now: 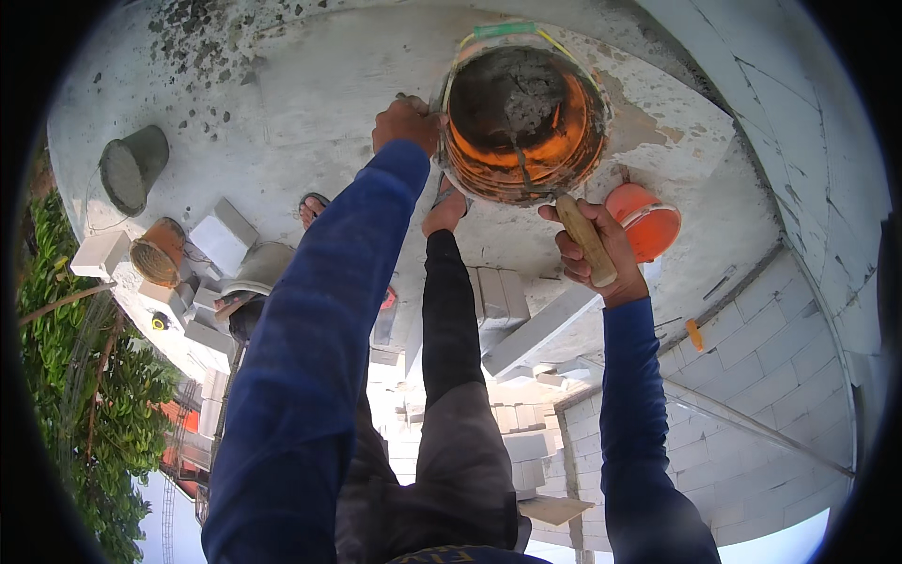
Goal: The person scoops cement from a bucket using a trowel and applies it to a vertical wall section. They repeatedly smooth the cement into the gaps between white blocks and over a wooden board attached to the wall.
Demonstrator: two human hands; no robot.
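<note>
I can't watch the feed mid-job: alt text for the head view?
The right hand grips a wooden handle beside a large orange bucket holding grey mix; the left hand is at its left edge. A smaller orange bucket sits to the right, with pale blocks lower down.

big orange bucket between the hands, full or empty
Partly filled: the big orange bucket holds some grey mix, and orange inner wall shows beside it; depth unclear.

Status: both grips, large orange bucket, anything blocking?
Left grip at left rim of large, mortar-smeared orange bucket. Right grip around tan wooden tool handle. Grey mortar inside; mouth unblocked. Smaller red-orange bucket beside right grip.
</note>
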